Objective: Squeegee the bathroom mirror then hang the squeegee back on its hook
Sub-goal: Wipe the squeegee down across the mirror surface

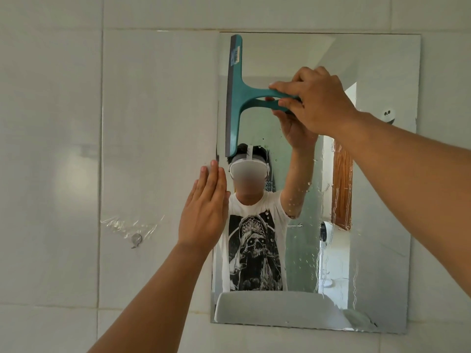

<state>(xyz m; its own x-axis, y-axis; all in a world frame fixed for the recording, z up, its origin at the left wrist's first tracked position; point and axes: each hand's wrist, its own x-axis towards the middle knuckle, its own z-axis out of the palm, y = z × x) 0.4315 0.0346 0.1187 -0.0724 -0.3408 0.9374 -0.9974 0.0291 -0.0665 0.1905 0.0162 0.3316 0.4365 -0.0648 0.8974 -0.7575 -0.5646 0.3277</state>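
Observation:
A frameless rectangular mirror (382, 174) hangs on the white tiled wall, with water drops and streaks on its right half. A teal squeegee (235, 93) lies against the mirror's upper left part, its grey blade vertical near the left edge. My right hand (316, 100) is shut on its handle, which points right. My left hand (205, 207) rests flat with fingers together on the mirror's left edge, below the blade. A small metal hook (136, 239) on a clear adhesive pad is stuck to the tile left of the mirror.
White wall tiles (63, 123) surround the mirror. The mirror reflects a person in a printed white T-shirt, a white basin rim at the bottom, a wooden door and a bright doorway at the right.

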